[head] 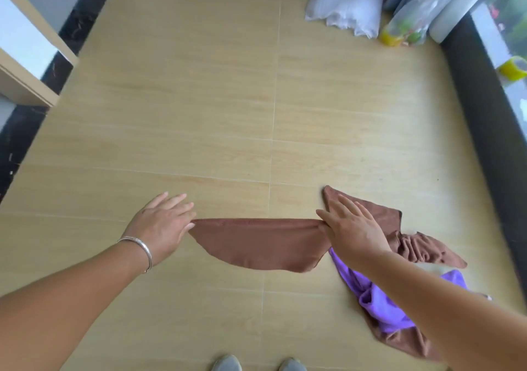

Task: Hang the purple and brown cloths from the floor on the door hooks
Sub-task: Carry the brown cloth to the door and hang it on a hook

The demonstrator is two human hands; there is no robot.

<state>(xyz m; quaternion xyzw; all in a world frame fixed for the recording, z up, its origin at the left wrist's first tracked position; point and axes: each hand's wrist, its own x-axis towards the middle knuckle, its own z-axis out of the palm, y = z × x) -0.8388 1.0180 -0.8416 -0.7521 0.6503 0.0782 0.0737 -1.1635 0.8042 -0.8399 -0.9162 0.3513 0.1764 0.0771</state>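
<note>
**Brown cloth stretched between two hands, more cloths below on the floor**

The floor (199,99) carries the rest of the pile: under and just beyond the right hand (352,228) lies a crumpled brown heap (413,246), and under the right forearm a purple cloth (382,308), bunched and overlapping more brown fabric.

The held brown cloth (256,243) spans from the left hand (161,222) to the right, top edge taut, long axis running hand to hand, its belly sagging toward the person. It looks light, soft and limp, likely grippy terry; a corner or hem seems the best hold.

Each hand pinches a top corner at the thumb side, the other fingers straight and spread. No hooks are in view.
</note>
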